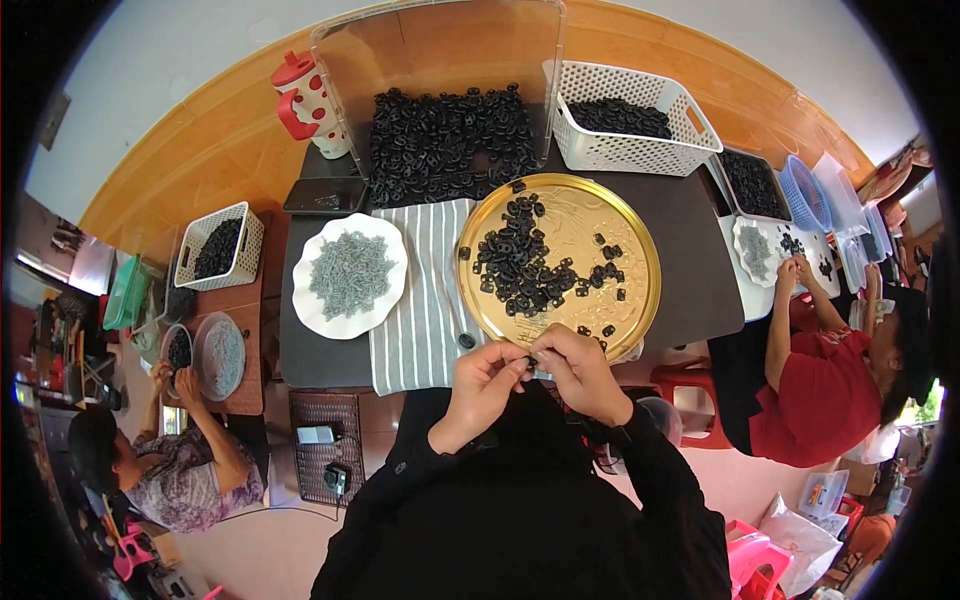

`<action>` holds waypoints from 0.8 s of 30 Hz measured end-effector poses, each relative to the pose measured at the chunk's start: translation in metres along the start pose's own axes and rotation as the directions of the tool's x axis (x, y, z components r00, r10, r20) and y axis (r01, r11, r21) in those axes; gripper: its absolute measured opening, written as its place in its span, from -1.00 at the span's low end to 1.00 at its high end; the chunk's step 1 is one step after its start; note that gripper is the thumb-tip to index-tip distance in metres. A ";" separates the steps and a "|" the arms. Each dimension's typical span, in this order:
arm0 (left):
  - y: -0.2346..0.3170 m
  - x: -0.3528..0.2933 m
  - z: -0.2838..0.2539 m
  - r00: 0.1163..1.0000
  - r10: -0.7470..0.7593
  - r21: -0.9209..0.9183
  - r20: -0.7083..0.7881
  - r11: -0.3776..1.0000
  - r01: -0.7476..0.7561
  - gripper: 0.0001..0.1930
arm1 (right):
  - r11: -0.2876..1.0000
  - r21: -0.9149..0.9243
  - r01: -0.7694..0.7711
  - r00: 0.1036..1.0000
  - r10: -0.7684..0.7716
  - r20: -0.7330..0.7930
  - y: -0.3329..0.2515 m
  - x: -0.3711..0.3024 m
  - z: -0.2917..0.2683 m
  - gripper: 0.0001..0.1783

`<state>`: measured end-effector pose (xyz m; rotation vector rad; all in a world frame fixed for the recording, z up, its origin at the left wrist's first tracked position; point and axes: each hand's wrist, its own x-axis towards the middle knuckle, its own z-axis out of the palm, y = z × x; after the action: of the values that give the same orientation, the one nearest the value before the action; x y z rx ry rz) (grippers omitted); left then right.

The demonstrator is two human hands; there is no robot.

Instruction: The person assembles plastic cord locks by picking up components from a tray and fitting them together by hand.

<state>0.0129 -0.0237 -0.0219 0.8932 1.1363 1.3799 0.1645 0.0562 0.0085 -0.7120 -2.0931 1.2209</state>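
Observation:
My left hand (482,392) and my right hand (588,378) meet at the near rim of a round gold tray (637,265). Between my left fingertips is a small black plastic part (531,362). My right thumb and finger are pinched together against it; whether they hold a second small piece is hidden. Many loose black plastic parts (515,255) lie heaped on the tray's left and middle, with a few scattered to the right. One dark oval piece (466,341) rests on the striped cloth (392,352) near my left hand. Left of the cloth, a white scalloped plate (306,292) bears a pile of small grey pieces (352,275).
Behind the tray, a clear bin (440,50) holds many black parts. Beside it are a white basket (640,157), a red-dotted tumbler (322,120) and a dark phone (325,196). One person (185,470) works at the left, another (820,390) at the right. A red stool (692,400) stands under the table's right side.

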 end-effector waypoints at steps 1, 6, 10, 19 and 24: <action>0.000 0.000 0.001 1.000 -0.001 -0.011 -0.005 1.000 0.001 -0.90 | 1.000 0.008 -0.002 1.000 0.002 -0.005 0.000 0.000 0.000 -0.92; 0.002 -0.003 0.003 1.000 -0.001 -0.019 -0.019 1.000 0.000 -0.90 | 1.000 0.010 0.028 1.000 -0.028 0.000 0.000 -0.001 -0.001 -0.92; 0.002 -0.005 0.005 0.999 0.029 -0.029 -0.042 0.999 -0.030 -0.91 | 0.996 -0.013 0.085 0.996 -0.085 -0.017 -0.003 -0.002 0.002 -0.95; 0.003 -0.006 0.008 0.995 0.066 -0.031 -0.081 0.997 -0.068 -0.93 | 0.995 -0.074 0.062 0.998 -0.062 0.009 0.006 -0.002 0.004 -0.97; 0.004 -0.003 0.008 0.991 0.075 -0.108 -0.107 0.990 -0.086 -0.92 | 0.975 0.183 -0.124 0.982 0.147 -0.119 0.003 -0.008 0.003 -0.95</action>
<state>0.0197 -0.0251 -0.0162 0.8020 1.0978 1.5560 0.1678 0.0501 0.0026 -0.8414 -1.8289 1.3737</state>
